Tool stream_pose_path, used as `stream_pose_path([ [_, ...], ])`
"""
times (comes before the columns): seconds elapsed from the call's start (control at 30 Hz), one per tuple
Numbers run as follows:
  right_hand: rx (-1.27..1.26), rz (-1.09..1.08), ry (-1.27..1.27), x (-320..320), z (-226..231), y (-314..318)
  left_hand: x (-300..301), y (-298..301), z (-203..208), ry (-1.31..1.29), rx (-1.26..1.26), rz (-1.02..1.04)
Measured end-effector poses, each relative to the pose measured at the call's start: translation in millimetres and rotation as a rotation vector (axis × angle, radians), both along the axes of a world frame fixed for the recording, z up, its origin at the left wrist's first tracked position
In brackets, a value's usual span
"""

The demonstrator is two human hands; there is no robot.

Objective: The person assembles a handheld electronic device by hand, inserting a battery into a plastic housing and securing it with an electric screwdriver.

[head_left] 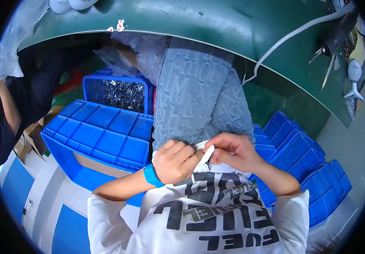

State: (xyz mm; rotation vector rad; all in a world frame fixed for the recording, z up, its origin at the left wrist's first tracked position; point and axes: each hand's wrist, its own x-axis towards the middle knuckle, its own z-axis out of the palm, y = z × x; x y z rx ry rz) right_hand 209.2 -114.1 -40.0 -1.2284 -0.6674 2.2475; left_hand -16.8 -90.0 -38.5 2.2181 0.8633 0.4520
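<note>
Both of my hands meet over my lap, close to the waist of my shirt. My left hand [175,161] is closed, and a small white plastic piece [208,155] with a rounded end sticks out from its fingers. A narrow dark part shows beside that piece; its exact kind is hard to make out. My right hand [236,151] is bent around the other side, thumb and fingers pinched at the white piece. The fingers partly cover what lies between them. A blue band [151,175] sits on my left wrist.
A green table [216,21] curves ahead, with a dark power screwdriver [334,41], a white cable [294,36] and a white forked plastic part [354,78]. Left stand blue crates, one [86,91] holding dark pieces; more blue crates [294,154] are right. Another person's arm [7,106] shows left.
</note>
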Motion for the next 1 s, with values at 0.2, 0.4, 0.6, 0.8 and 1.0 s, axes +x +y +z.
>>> stream_pose_path([
  [0.2,-0.051,0.054,0.028,0.4,2.9,5.8,-2.6,-2.8,-0.8,-0.006,-0.009,-0.012],
  [0.4,-0.049,0.007,0.036,-3.0,2.0,0.5,1.2,-2.4,-2.1,0.01,0.044,0.003],
  [0.6,-0.045,-0.024,0.002,-3.6,-1.7,-3.4,3.1,-4.9,-5.0,0.013,0.073,0.002],
  [0.8,-0.056,-0.022,0.053,-1.1,-6.7,-2.4,2.6,-2.5,-4.7,0.021,0.076,-0.018],
  [1.0,-0.071,-0.045,0.109,0.3,-9.5,-3.8,2.9,0.1,-4.3,0.016,0.079,-0.022],
])
